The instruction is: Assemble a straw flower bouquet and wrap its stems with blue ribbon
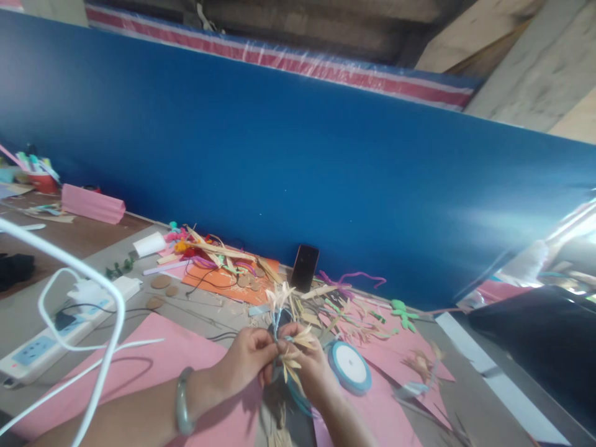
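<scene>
Both hands meet over the table around a small bunch of pale dried-husk flowers (280, 298), whose stem looks wrapped in light blue ribbon. My left hand (254, 354) pinches at the stem, thumb and fingers together. Closed on the bunch from the other side is my right hand (310, 366), with husk petals sticking out above and below its fingers. The exact grip points are partly hidden by the fingers. Just right of my right hand lies a roll of blue ribbon (350, 367) with a white core.
Pink paper sheets (153, 366) lie under my forearms. Husk strips and craft scraps (218, 251) cover an orange sheet (209, 282). A phone (305, 268) leans on the blue partition (288, 155). At left are a power strip (60, 332) and a white cable (109, 288).
</scene>
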Available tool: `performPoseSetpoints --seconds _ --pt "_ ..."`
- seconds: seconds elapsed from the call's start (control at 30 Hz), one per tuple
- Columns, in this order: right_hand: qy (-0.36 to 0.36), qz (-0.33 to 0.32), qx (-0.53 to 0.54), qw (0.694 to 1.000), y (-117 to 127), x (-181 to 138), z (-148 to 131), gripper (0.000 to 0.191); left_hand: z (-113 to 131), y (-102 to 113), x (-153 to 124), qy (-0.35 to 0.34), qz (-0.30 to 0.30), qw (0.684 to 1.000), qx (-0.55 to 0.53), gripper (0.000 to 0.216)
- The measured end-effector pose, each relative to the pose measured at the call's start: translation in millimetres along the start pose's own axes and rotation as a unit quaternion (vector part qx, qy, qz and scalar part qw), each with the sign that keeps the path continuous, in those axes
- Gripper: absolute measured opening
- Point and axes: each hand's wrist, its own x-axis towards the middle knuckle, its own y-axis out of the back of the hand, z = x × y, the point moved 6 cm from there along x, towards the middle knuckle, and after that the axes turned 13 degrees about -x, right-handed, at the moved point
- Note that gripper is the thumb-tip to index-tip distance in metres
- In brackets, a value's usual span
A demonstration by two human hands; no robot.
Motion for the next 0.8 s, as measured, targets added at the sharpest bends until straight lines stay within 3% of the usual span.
performPoseSetpoints --seconds 0.23,0.5,0.67,0.8 --pt "0.008 -0.06 0.038 0.997 -2.6 3.7 -0.4 0.026 1.4 -0.9 1.5 0.02 0.011 0.999 -0.035 0.056" --pt "-0.012 -0.049 0.02 0.999 -13.1 2.1 8.3 0.029 3.5 -2.7 -2.0 -0.011 0.006 1.0 -0.006 0.055" --pt "0.0 -0.025 -0.008 1.0 -6.5 2.4 0.2 0.025 7.5 5.4 -0.2 -0.051 0.026 0.998 0.03 0.05" --pt "0.005 -0.009 -0.036 0.999 2.4 3.6 -1.4 0.022 5.6 7.9 1.2 -0.045 0.024 0.999 0.021 0.048"
